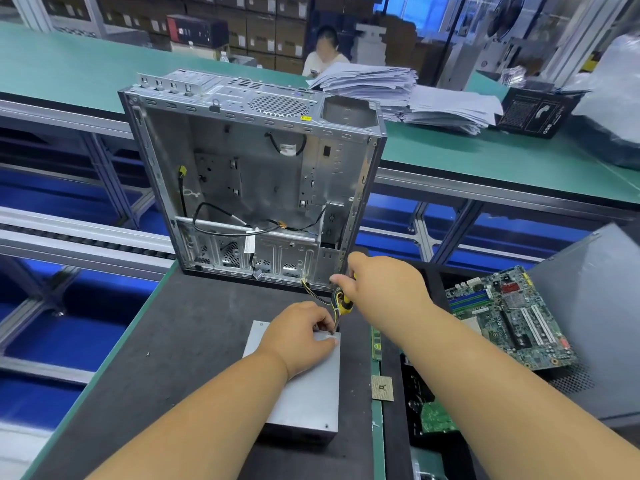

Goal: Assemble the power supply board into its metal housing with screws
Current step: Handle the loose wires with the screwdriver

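Note:
A grey metal power supply housing (311, 393) lies flat on the dark mat in front of me. My left hand (299, 336) rests on its far top edge, fingers curled at the far right corner by the screw spot. My right hand (384, 289) grips a yellow and black screwdriver (342, 304), held almost upright, its tip down at that same corner. Yellow and black wires (317, 292) run from the housing's far end toward the case. The screw itself is hidden by my fingers.
An open computer case (256, 174) stands upright just behind the housing. A motherboard (509, 317) lies at right beside a grey side panel (595, 306). A memory stick (376, 342), a CPU chip (382, 388) and a loose screw (148, 354) lie on the bench. Paper stacks (398, 88) sit beyond.

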### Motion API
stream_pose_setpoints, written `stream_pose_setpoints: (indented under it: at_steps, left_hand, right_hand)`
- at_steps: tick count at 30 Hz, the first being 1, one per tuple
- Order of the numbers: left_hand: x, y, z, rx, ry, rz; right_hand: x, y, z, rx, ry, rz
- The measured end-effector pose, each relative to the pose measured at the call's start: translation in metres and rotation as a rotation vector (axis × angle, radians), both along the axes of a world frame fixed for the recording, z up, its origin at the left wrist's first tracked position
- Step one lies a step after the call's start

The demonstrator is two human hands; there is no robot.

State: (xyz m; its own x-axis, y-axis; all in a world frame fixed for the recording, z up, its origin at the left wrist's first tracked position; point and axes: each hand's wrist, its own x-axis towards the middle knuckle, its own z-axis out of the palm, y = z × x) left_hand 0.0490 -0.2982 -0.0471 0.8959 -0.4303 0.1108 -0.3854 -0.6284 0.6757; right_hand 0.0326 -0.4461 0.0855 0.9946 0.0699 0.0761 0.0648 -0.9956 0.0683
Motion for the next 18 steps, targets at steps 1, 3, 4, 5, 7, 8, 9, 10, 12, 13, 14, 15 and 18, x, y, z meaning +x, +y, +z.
stream_pose_setpoints:
  at_steps: [1, 3, 4, 5, 7, 8, 9, 10, 12, 13, 14, 15, 18]
  left_hand:
    - [0.000, 0.000, 0.000, -0.001, 0.002, 0.000]
    - [0.000, 0.000, 0.000, -0.005, 0.005, 0.000]
    - [0.000, 0.000, 0.000, -0.007, 0.007, 0.000]
    - [0.000, 0.000, 0.000, -0.010, 0.008, -0.001]
    - [0.000, 0.000, 0.000, -0.012, 0.010, -0.002]
    - [0.000, 0.000, 0.000, -0.009, 0.008, -0.002]
    - [0.000, 0.000, 0.000, -0.006, 0.006, -0.001]
    - [0.000, 0.000, 0.000, -0.001, 0.002, 0.000]
    - [0.000, 0.000, -0.001, 0.006, 0.000, 0.003]
    - [0.000, 0.000, 0.000, 0.007, 0.000, 0.003]
    - [0.000, 0.000, 0.000, 0.009, 0.001, 0.002]
    - [0.000, 0.000, 0.000, 0.011, 0.002, 0.001]
    - [0.000, 0.000, 0.000, 0.008, 0.004, -0.001]
  right_hand:
    - [0.000, -0.001, -0.002, -0.029, -0.016, -0.025]
    - [-0.002, -0.002, -0.005, -0.015, -0.033, -0.027]
    - [-0.003, -0.003, -0.006, 0.027, -0.029, -0.015]
    - [-0.003, -0.004, -0.005, 0.086, -0.011, 0.003]
    - [-0.003, -0.004, 0.000, 0.185, 0.051, 0.065]
    - [-0.003, -0.004, 0.002, 0.204, 0.072, 0.097]
    - [-0.003, -0.003, 0.004, 0.216, 0.077, 0.118]
    - [-0.004, -0.002, 0.005, 0.222, 0.066, 0.125]
    - [-0.004, -0.001, 0.003, 0.157, 0.015, 0.119]
    - [-0.004, 0.000, 0.001, 0.096, -0.010, 0.102]
    - [-0.004, 0.001, 0.000, 0.046, -0.025, 0.076]
    - [-0.004, 0.001, -0.001, 0.018, -0.033, 0.049]
    - [-0.004, 0.001, 0.000, -0.021, -0.037, 0.005]
